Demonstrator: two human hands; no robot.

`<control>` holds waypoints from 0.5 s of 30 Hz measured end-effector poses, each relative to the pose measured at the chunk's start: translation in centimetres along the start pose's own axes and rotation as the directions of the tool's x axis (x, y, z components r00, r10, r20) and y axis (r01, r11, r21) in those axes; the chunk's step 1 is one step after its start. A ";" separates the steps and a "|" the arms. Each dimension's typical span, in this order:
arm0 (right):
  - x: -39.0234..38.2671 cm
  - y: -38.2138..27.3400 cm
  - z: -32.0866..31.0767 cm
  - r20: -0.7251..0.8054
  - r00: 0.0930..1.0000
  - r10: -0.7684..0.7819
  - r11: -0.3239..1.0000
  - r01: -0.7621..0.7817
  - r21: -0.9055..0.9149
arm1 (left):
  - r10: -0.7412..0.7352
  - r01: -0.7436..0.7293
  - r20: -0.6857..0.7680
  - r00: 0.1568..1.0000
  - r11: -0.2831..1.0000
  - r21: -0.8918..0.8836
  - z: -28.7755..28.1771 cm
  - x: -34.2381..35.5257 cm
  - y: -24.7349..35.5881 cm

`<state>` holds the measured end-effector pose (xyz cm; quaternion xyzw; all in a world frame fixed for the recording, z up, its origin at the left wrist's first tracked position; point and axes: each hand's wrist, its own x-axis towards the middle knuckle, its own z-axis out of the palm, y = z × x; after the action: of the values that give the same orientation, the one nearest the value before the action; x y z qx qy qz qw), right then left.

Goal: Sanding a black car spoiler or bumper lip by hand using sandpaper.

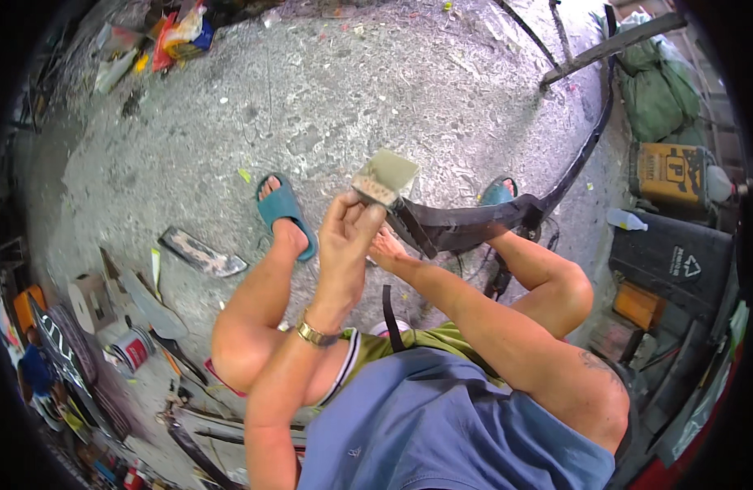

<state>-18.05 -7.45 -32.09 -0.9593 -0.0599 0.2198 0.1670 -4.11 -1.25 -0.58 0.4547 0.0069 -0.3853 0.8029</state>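
Observation:
My left hand (344,241), with a gold watch on its wrist, pinches a small flat beige-grey square piece (393,170) between thumb and fingers. Its lower edge is pinkish and rough; I cannot make out what it is. Right beside it is the end of a long black curved strip (466,222), which looks like car bumper trim. This strip bends away to the far right. My right hand (385,249) is at the strip's near end, closed against it, its fingers partly hidden behind the black edge.
A dark scuffed panel (201,251) lies left of my sandalled foot. Farther left are a grey blade-shaped piece (152,304), a tin (131,349) and a tape roll (91,302). At right stand a black bin (666,261), a yellow-brown can (669,175) and a wooden bar (613,47).

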 end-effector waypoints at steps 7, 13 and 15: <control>1.3 0.0 -0.8 0.215 0.970 0.110 0.986 -0.134 0.100 | 0.042 -0.042 -0.001 0.999 0.987 0.153 -0.2 -0.4 -0.4; -1.4 -0.3 -5.0 0.326 0.938 0.119 0.945 -0.208 0.254 | 0.031 -0.031 0.018 0.999 0.999 0.041 0.0 -0.3 -0.8; -3.6 -0.7 -7.0 0.325 0.939 0.114 0.916 -0.227 0.332 | 0.050 -0.050 0.024 0.998 0.999 0.013 0.4 -0.4 -0.9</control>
<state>-18.17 -9.54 -24.50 -0.8685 0.0422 0.3835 0.3111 -5.11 -1.51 -0.87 0.4557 -0.0168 -0.3706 0.8092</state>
